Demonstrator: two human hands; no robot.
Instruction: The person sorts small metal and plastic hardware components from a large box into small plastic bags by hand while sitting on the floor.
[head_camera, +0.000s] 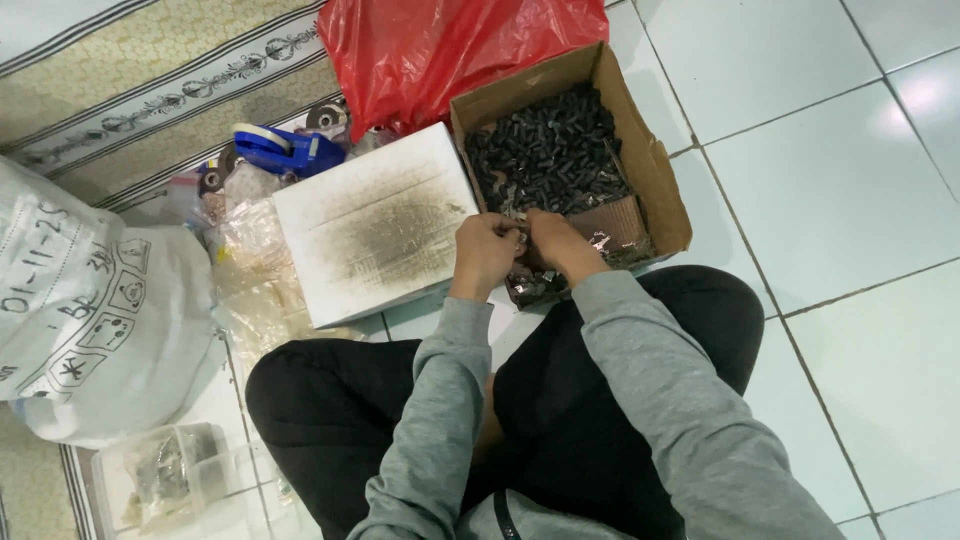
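Note:
I sit cross-legged on a tiled floor in grey sleeves and black trousers. My left hand (485, 252) and my right hand (558, 240) meet at the near edge of a cardboard box (660, 170), fingers closed together around a small shiny metal part (520, 240). Many small black parts (548, 150) fill the far half of the box. Shiny metal pieces (535, 288) lie at its near end, just under my hands. What exactly each hand pinches is too small to tell apart.
A white smudged board (375, 225) lies left of the box. Behind are a red plastic bag (440, 50) and a blue tape dispenser (285, 150). A large white sack (90, 310) and a clear container (175, 475) stand at the left, next to a patterned rug (130, 70).

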